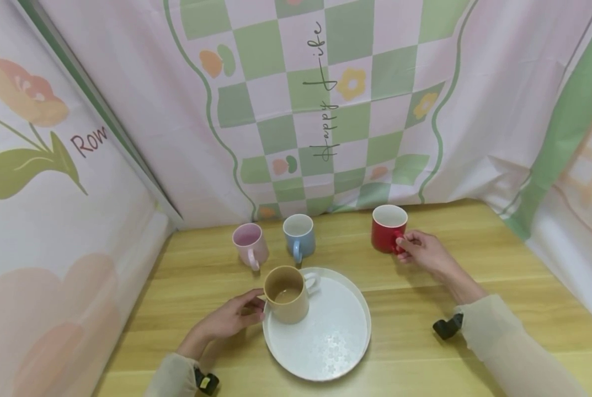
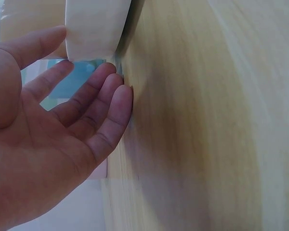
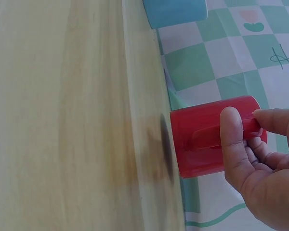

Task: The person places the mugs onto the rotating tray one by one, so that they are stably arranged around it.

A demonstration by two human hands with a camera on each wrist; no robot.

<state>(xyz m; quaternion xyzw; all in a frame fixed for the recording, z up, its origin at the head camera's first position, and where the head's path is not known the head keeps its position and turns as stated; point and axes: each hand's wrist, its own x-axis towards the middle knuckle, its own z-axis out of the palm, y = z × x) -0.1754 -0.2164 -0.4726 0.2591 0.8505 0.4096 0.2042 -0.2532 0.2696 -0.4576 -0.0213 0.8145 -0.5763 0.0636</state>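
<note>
In the head view my right hand pinches the handle of a red mug with a white inside. The right wrist view shows thumb and forefinger on that handle, with a shadow beside the base of the mug. A tan mug stands upright on the left part of a round white tray, a pale handle on its far right side. My left hand is at the tray's left edge, fingers loosely bent. Its thumb and forefinger tips are right at the tray's side in the left wrist view.
Behind the tray stand a pink mug and a light blue mug, handles facing me. The wooden table ends at a hanging patterned cloth at the back, with cloth along both sides too.
</note>
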